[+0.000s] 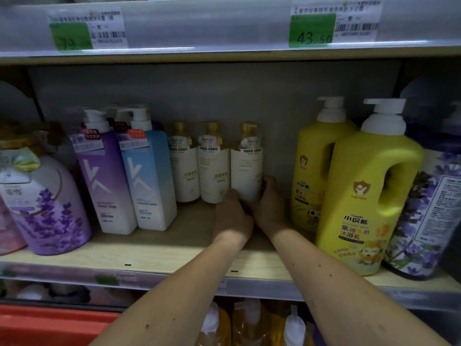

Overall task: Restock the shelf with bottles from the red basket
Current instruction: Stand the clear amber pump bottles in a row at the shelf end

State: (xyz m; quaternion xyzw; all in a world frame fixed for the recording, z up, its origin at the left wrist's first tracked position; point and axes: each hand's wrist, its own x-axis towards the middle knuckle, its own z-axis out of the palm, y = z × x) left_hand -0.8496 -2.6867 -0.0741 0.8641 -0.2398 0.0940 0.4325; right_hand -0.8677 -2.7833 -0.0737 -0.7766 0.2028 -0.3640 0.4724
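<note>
Wooden shelf (154,248) boards hold rows of pump bottles under green price tags (311,31). Both hands reach deep: the left hand (232,218) and right hand (270,206) grasp the base of a cream bottle (247,168), upright beside two matching bottles (199,166). Yellow jugs (366,196) stand right. A red basket (50,325) edge shows lower left.

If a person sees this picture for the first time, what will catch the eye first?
Both hands, the left hand and the right hand, grip a white bottle with a gold cap at the back of the wooden shelf. Two big yellow pump bottles stand to the right.
</note>
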